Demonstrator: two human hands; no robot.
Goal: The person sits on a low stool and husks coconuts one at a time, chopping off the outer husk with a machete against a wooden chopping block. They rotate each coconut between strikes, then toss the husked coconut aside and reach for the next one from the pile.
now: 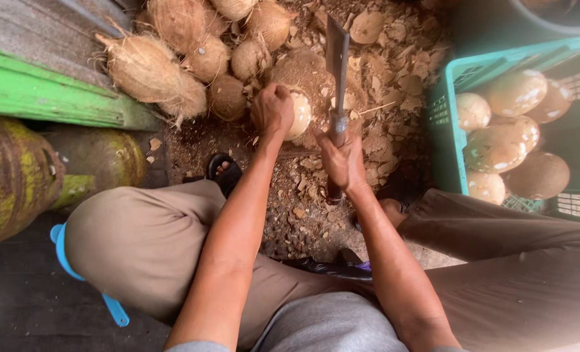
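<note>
The step in hand looks like paring the brown skin off a coconut (297, 115). The left hand (272, 109) has its grip curled tight over the coconut's top, pinning it on the mound of chips (316, 81). Just to the right of the coconut, the right hand (343, 161) is wrapped firmly round the handle of a cleaver (336, 72), blade raised. Unhusked coconuts (172, 58) lie beyond and left of it; pared ones fill a green crate (443, 111) well to its right. The next stroke, I judge, calls for a shallow, controlled cut kept clear of the left hand's fingers.
</note>
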